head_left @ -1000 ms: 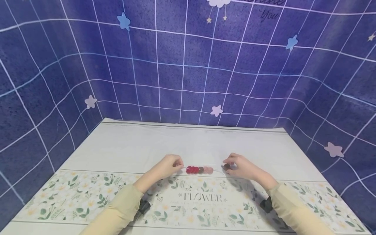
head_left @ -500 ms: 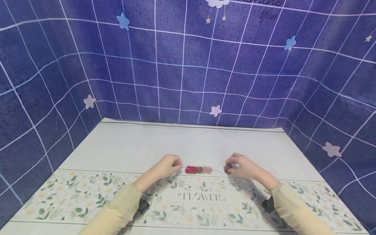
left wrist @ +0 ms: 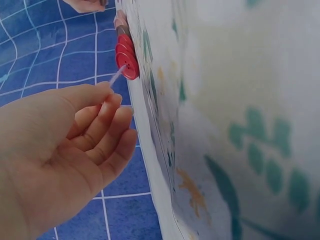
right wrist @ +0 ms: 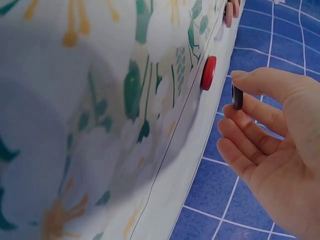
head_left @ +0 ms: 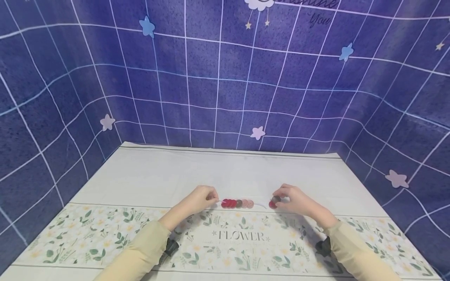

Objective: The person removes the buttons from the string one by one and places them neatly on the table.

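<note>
Tablecloth (head_left: pixel 246 175) with flower print meets blue grid walls (head_left: pixel 218 78); left hand (head_left: pixel 200 198) pinches string (left wrist: pixel 116 77), right hand (head_left: pixel 295 201) pinches dark button (right wrist: pixel 237 96).

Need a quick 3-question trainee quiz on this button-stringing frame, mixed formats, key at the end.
1. True or false: the left hand pinches the white string.
2. The right hand pinches: A) dark button B) scissors C) a bead jar
3. Fill in: a loose ___ button lies on the tablecloth by the right hand, apart from the threaded row.

Key: 1 true; 2 A; 3 red
</note>
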`<state>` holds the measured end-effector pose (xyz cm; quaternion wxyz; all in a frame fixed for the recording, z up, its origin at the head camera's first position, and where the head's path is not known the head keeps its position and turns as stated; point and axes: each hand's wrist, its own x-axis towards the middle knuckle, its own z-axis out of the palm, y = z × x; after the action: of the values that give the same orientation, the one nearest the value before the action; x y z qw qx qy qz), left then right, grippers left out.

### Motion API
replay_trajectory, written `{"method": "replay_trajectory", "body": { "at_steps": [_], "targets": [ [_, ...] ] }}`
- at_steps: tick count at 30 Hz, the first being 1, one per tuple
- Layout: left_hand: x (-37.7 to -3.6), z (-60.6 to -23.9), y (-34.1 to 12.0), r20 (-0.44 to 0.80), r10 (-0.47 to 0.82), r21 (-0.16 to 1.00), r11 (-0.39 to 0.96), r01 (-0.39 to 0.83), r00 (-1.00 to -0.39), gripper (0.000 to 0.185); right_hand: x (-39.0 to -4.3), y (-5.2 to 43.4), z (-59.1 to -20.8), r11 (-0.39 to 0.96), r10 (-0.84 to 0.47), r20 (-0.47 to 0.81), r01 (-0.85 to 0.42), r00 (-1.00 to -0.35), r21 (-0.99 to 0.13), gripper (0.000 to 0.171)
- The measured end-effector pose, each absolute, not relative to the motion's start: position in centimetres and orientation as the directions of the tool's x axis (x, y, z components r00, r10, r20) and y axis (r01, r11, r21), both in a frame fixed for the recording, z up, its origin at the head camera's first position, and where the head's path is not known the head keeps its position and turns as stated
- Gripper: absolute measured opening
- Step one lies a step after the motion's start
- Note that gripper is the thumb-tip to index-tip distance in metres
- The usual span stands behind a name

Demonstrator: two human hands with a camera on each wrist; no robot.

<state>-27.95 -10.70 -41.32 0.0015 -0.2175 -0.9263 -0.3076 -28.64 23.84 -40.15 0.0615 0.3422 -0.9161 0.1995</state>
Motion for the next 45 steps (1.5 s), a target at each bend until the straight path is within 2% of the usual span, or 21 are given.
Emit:
{"method": "replay_trajectory", "body": {
  "at_steps": [15,32,45],
  "targets": [
    [-27.8,-41.3,-10.8,0.149,0.41,0.554,0.719,0.419,-0.9,0.005,-28.6,25.0,-40.3,0.677,-0.606,0.281,-0.668,-0.744,-0.309,0.026],
    [-27.7,-41.3,-10.8,0.157,0.411,0.547,0.721,0.425,-0.898,0.008,-28.3,25.6,-40.9,0.703,-0.569,0.231,-0.612,-0.79,-0.362,0.028],
    [-27.9,-41.5,-10.7,0.124,0.39,0.572,0.723,0.387,-0.912,0.008,-28.5,25.6,-41.3,0.707,-0.592,0.227,-0.633,-0.774,-0.315,0.028]
  ]
}}
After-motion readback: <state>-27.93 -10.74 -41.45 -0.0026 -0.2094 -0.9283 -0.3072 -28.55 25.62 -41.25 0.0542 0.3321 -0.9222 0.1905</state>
